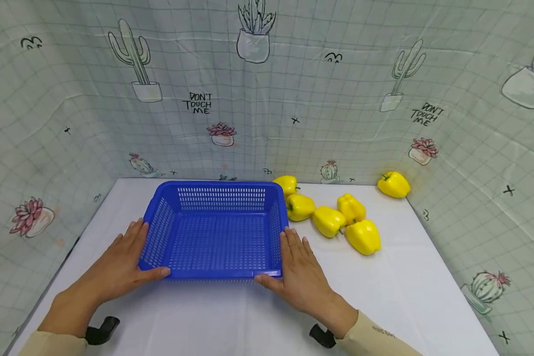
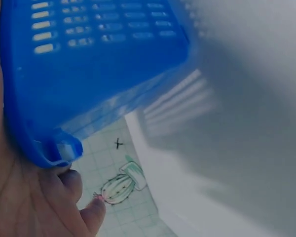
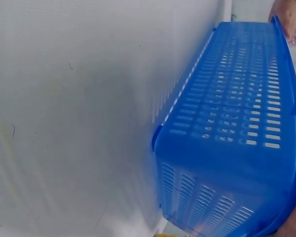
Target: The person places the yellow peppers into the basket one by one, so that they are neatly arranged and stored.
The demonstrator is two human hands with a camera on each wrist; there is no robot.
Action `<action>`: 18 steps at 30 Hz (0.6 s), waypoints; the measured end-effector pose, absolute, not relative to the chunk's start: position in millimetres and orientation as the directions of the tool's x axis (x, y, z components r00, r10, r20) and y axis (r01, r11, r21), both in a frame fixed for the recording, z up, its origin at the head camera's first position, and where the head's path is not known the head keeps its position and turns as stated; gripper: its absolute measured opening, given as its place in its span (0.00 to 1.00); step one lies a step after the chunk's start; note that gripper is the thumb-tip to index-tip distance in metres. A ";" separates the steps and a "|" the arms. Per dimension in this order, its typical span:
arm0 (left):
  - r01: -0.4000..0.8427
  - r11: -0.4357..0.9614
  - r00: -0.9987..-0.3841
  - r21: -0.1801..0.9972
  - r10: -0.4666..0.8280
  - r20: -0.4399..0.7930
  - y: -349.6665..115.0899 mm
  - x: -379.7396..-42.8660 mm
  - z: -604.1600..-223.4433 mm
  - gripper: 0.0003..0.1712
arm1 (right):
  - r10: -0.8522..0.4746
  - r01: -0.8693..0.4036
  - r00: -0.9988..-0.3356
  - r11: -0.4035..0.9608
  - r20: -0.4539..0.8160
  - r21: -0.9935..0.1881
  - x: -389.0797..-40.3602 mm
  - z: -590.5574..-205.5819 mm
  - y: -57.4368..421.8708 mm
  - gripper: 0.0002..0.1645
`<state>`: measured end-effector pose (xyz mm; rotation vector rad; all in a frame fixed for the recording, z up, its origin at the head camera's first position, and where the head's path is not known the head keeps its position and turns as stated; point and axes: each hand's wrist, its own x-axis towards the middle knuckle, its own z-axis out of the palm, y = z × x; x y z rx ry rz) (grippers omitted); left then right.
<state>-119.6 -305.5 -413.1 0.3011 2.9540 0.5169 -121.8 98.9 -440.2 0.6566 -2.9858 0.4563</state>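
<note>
A blue plastic basket point(image 1: 218, 273) with slotted walls stands on the white table with nothing inside. Along its left side lie the straight fingers of my left hand point(image 1: 115, 267), the thumb stretched over the front left corner of the rim. My right hand point(image 1: 304, 277) presses flat on the opposite side, its thumb at the front right corner. The left wrist view shows the palm point(image 2: 24, 197) against the rim of the basket point(image 2: 103, 74). From the right wrist, the front wall of the basket point(image 3: 227, 148) faces me, close over the tabletop.
Several yellow bell peppers point(image 1: 329, 221) lie right of the basket, the nearest ones beside its wall. Another yellow pepper point(image 1: 393, 185) is apart at the back right corner of the table point(image 1: 418, 287). A cactus-print cloth point(image 1: 267, 99) encloses the back and sides.
</note>
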 end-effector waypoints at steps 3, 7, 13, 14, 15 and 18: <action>0.180 0.922 -0.970 0.344 0.223 -0.091 -305.3 -123.7 -412.6 0.76 | -0.397 -0.414 -0.910 0.864 0.115 -0.287 -122.5 -440.1 99.7 0.67; 0.146 0.926 -0.974 0.349 0.196 -0.115 -305.3 -124.3 -413.2 0.78 | -0.406 -0.420 -0.907 0.858 0.111 -0.296 -124.1 -439.7 100.2 0.68; 0.119 0.923 -0.975 0.366 0.177 -0.131 -304.1 -121.0 -413.8 0.79 | -0.445 -0.443 -0.892 0.834 0.072 -0.328 -126.8 -433.6 110.8 0.67; 0.118 0.923 -0.975 0.366 0.177 -0.131 -303.5 -120.7 -413.7 0.79 | -0.449 -0.445 -0.891 0.829 0.069 -0.339 -127.9 -432.3 114.8 0.66; 0.119 0.924 -0.976 0.364 0.177 -0.130 -302.9 -120.5 -413.6 0.79 | -0.450 -0.446 -0.890 0.825 0.073 -0.347 -129.4 -431.2 119.3 0.65; 0.123 0.922 -0.976 0.368 0.181 -0.126 -301.3 -120.6 -413.5 0.79 | -0.440 -0.460 -0.887 0.819 0.137 -0.343 -136.6 -430.4 137.3 0.60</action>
